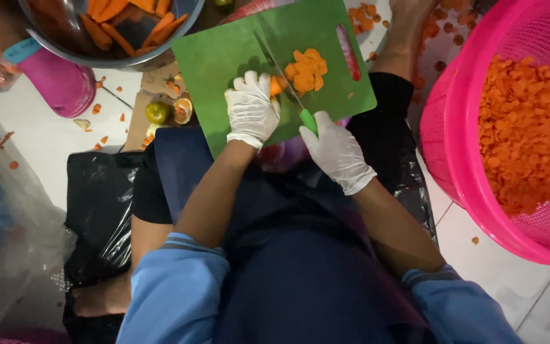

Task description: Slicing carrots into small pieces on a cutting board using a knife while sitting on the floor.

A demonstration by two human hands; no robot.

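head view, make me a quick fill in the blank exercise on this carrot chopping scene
1. The cutting board under the carrot slices is ____ in colour.
2. The right hand holds a knife by its ____ handle.
3. The left hand steadies a piece of carrot; both hands wear ____ gloves.
4. The pink basket on the person's right holds sliced ____.

Missing words: green; green; white; carrot

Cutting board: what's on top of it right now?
On the cutting board lies a pile of carrot slices. The left hand presses down a carrot piece, mostly covered by it. The right hand holds the knife beside it.
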